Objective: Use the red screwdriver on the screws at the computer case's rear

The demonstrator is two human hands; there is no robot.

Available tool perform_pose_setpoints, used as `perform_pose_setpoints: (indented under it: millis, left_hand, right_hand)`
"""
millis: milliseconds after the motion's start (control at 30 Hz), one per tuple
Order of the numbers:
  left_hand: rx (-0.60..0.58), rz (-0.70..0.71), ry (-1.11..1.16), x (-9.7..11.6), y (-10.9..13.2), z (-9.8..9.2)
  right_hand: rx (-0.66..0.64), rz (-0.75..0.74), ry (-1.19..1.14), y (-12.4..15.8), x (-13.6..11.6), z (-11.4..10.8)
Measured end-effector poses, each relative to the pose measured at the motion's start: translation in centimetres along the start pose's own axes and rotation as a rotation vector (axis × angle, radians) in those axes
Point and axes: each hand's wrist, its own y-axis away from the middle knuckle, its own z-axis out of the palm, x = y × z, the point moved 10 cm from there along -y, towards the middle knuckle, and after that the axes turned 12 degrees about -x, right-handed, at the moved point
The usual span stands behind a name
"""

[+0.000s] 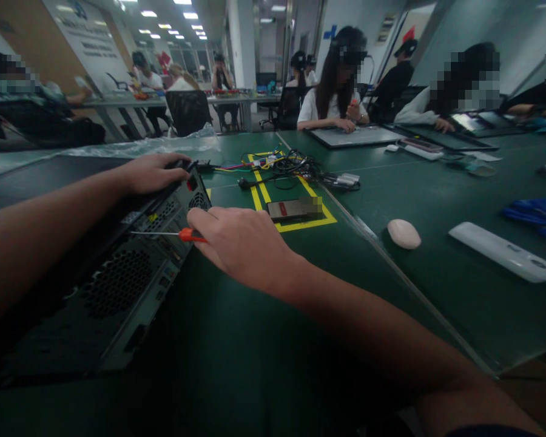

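A black and grey desktop computer case [118, 273] lies on the green table at the left, its back panel with vents and ports facing me. My left hand [157, 173] rests flat on its top near the far corner, fingers stretched out. In my right hand [241, 240] is a screwdriver [188, 235] with an orange-red handle, the fingers wrapped round it. Its thin metal shaft points left, and the tip is at the back panel near the slot covers. Whether the tip touches a screw I cannot tell.
Behind my right hand are a dark flat box [286, 210] inside yellow tape [307, 226] and tangled cables [295, 164]. A beige oval object [404, 234], a white bar-shaped device [500, 250] and blue cloth [537, 213] lie at the right. Across the table, people work on flat panels [355, 136].
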Motion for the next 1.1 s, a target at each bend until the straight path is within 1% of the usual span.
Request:
perform_pose_setpoints:
  millis: [367, 633, 900, 1100]
  left_hand:
    - [0.002, -0.006, 0.003, 0.33, 0.21, 0.02]
    - [0.012, 0.005, -0.005, 0.21, 0.12, -0.02]
    - [-0.002, 0.012, -0.011, 0.23, 0.04, 0.18]
    - [0.010, 0.012, -0.015, 0.05, -0.07, 0.18]
  right_hand:
    - [0.011, -0.022, -0.013, -0.18, 0.04, -0.06]
    - [-0.033, 0.002, 0.009, -0.03, -0.22, -0.35]
    - [-0.025, -0.013, 0.005, 0.07, -0.39, -0.52]
    - [-0.001, -0.011, -0.008, 0.28, -0.55, -0.83]
